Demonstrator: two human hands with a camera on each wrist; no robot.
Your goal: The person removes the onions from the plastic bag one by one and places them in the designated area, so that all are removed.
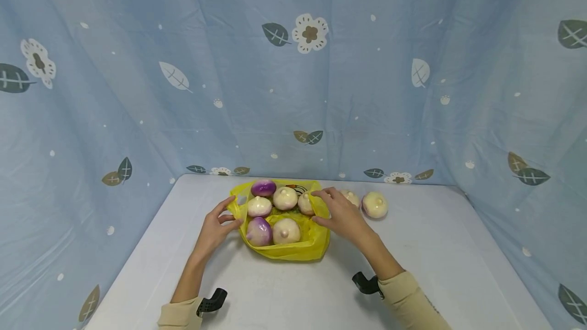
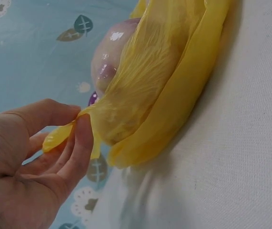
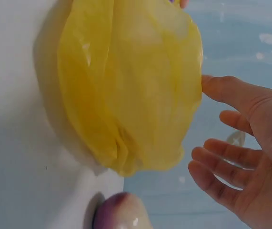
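A yellow plastic bag [image 1: 298, 253] lies open on the table, with several purple-and-white turnips [image 1: 286, 230] inside it. At its left side my left hand [image 1: 215, 230] pinches the bag's edge between thumb and fingers; in the left wrist view a gathered tip of plastic [image 2: 57, 137] sticks out past the fingers. My right hand [image 1: 346, 218] is at the bag's right rim, fingers spread and loosely bent. In the right wrist view its thumb [image 3: 226, 90] meets the yellow plastic, while the other fingers stand apart from it.
Two more turnips sit on the white table [image 1: 426, 258] outside the bag, at its right: a partly hidden turnip [image 1: 350, 197] behind my right hand and another turnip [image 1: 374, 204] beside it. A blue patterned curtain [image 1: 367, 90] hangs behind and around the table.
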